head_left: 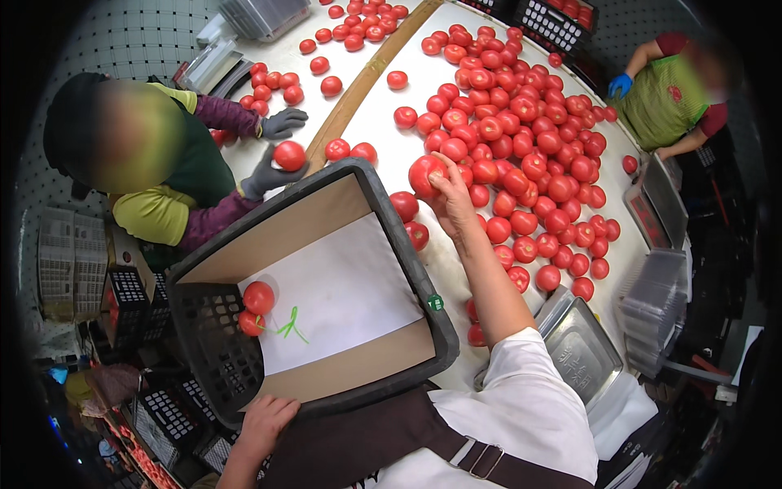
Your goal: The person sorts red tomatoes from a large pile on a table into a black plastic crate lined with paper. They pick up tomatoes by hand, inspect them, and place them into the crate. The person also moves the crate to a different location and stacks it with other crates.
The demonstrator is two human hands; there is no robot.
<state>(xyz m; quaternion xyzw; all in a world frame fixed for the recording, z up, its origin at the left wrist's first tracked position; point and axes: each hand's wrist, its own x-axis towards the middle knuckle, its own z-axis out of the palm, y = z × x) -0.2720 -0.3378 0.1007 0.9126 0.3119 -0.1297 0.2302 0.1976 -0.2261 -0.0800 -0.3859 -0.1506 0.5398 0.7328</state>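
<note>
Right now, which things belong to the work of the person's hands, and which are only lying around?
In use: right hand gripping a tomato; left hand holding the black crate rim; two tomatoes inside it; loose tomato pile.

Lying about: metal scale tray; stacked clear containers; green stem.

The right hand gripped a round red tomato over the white table; the left hand held the black plastic crate's rim.
</note>
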